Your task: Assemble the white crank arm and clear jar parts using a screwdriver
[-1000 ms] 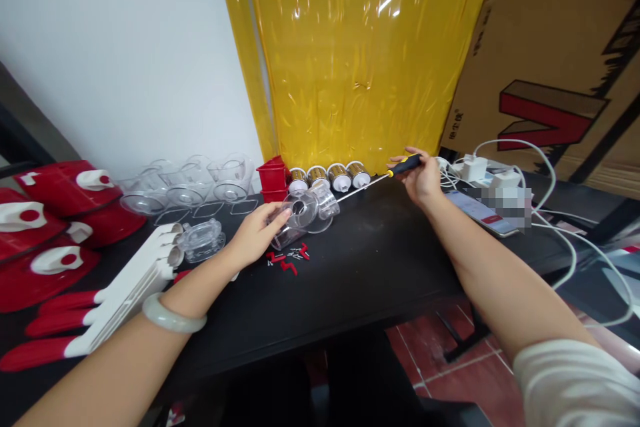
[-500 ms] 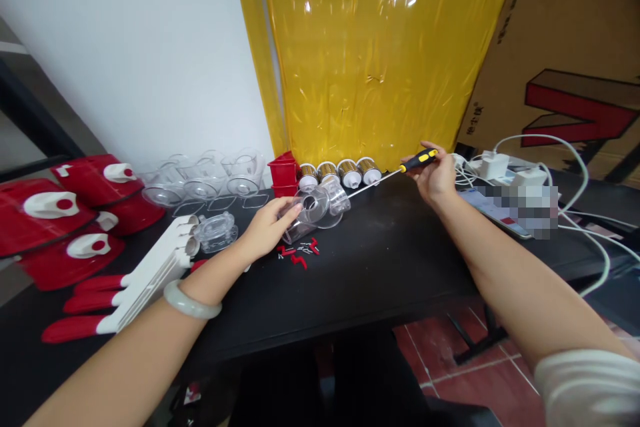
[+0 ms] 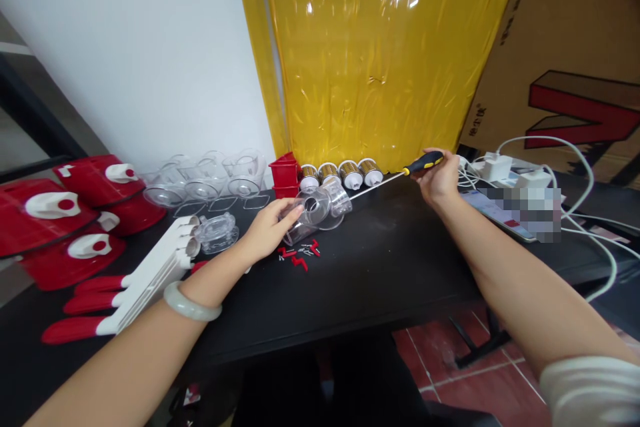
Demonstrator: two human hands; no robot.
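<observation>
My left hand (image 3: 275,227) is closed around the near left side of a clear plastic housing (image 3: 315,205), which lies tilted on the black table. In my right hand (image 3: 440,177) is a screwdriver (image 3: 424,162) with a black and yellow handle. Its long shaft slants down leftward, and the tip meets the round clear end of the housing; the exact contact point is too small to make out. Small red plastic parts (image 3: 300,263) and several screws (image 3: 306,250) lie just in front of the housing.
Metal drum graters (image 3: 351,175) and red trays (image 3: 285,175) stand behind the housing. To the left are clear hoppers (image 3: 205,177), white-and-red handles (image 3: 150,267) and red bases (image 3: 55,213). A phone (image 3: 500,213) and white cables (image 3: 595,180) lie at right.
The fingers of my right hand have shifted on the screwdriver handle, which looks turned slightly. My left hand and the housing stay nearly in place.
</observation>
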